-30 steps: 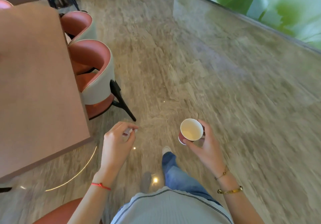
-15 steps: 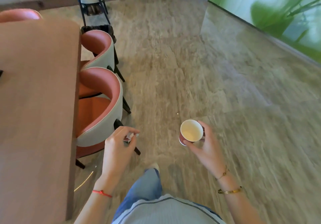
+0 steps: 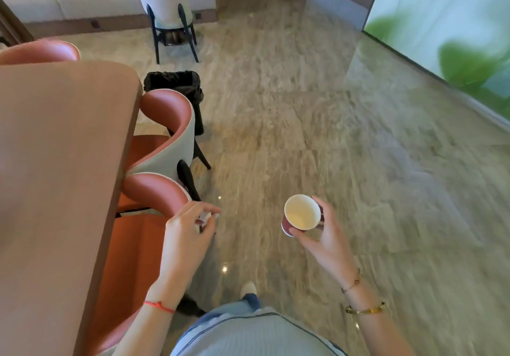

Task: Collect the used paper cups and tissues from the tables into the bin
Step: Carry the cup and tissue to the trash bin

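**Cup in my right, tissue in my left, bin ahead**

My right hand [image 3: 327, 241] holds the paper cup [image 3: 301, 214] with my fingers [image 3: 317, 202] curled round its dark red wall, thumb below near the base, mouth tipped toward me. The inside looks pale and empty, so I judge it very light, but the thin wall will buckle if I squeeze hard. A light wrap around the middle, as now, seems right; the rolled rim is the stiffest part if I need to shift my hold. Any dregs could spill, so I would keep it no more tilted than this until it is over the bin.

My left hand [image 3: 187, 234] is closed in a pinch on a small white tissue [image 3: 205, 217], only a scrap of which shows between fingertips and thumb. It is soft, almost weightless and crushable, so it cannot be hurt, but it could slip out or flutter away when dropped from high up. Bunched in the fingertips is a fair hold.

The bin [image 3: 176, 85], lined with a black bag, stands on the floor [image 3: 303, 134] beyond the two red chairs [image 3: 165, 123] beside the wooden surface [image 3: 60, 162], well apart from both hands. Both things have yet to go in.
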A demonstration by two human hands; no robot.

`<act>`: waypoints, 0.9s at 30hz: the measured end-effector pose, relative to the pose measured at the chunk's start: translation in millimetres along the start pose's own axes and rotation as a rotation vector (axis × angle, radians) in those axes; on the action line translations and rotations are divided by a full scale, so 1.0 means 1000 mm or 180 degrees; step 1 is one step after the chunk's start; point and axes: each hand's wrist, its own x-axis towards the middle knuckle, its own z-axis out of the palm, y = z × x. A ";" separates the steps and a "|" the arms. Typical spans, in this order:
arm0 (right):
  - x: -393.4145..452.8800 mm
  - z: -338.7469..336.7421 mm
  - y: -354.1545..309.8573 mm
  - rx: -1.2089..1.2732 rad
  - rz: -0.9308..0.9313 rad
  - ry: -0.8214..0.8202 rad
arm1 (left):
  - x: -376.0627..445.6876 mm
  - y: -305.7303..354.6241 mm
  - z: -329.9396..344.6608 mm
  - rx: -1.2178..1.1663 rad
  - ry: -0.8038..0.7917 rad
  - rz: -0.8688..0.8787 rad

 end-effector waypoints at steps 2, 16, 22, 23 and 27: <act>0.052 0.008 -0.001 -0.0035 -0.0069 -0.0005 | 0.047 -0.007 0.007 -0.0011 0.0030 -0.0004; 0.358 0.061 0.051 0.0044 0.0023 -0.0286 | 0.331 -0.075 0.083 0.0223 0.0005 -0.0288; 0.534 0.070 0.061 0.0085 -0.0071 -0.0441 | 0.478 -0.093 0.123 0.0156 0.0283 -0.0362; 0.563 0.073 0.061 0.0057 -0.0091 -0.0467 | 0.501 -0.095 0.129 0.0088 0.0304 -0.0382; 0.662 0.088 0.058 -0.0005 -0.0215 -0.0616 | 0.577 -0.102 0.142 0.0105 0.0461 -0.0470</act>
